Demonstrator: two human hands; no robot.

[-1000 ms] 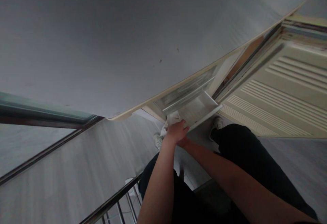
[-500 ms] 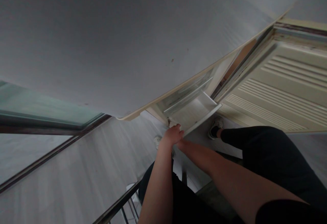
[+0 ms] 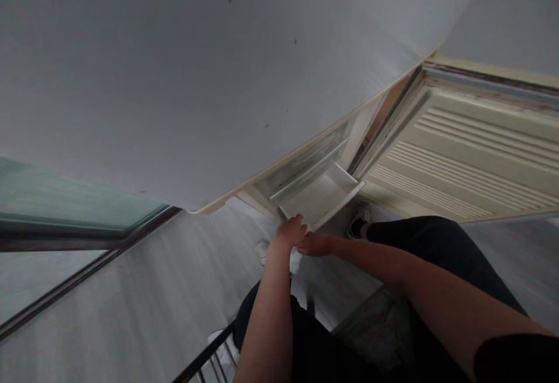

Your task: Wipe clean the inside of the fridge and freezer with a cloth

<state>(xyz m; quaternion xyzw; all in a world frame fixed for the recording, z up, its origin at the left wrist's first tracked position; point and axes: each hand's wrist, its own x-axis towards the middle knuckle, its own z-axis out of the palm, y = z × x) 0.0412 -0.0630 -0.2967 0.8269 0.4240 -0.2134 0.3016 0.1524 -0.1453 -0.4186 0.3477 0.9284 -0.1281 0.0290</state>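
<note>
A whitish drawer (image 3: 321, 197) is pulled out low in a cabinet whose compartment lies behind it. At the drawer's near left corner is my left hand (image 3: 292, 232), its fingers bent and closed. Whether they grip the drawer's edge or something small cannot be made out. Just below and to the right, my right hand (image 3: 313, 244) is close against the left one, in front of the drawer. Its fingers look curled in, with their tips partly hidden. A white patch (image 3: 296, 261) shows beneath my hands, too unclear to name.
The large pale top surface (image 3: 174, 80) of the cabinet fills the upper view. A cream ribbed door (image 3: 471, 150) stands open on the right. Metal bars (image 3: 209, 351) are beside my legs, near a dark-framed glass panel (image 3: 65, 197) and the grey floor (image 3: 144, 290).
The view has shifted slightly. My right hand, largely hidden behind the left before, now shows more in front of the drawer. The drawer remains pulled out.
</note>
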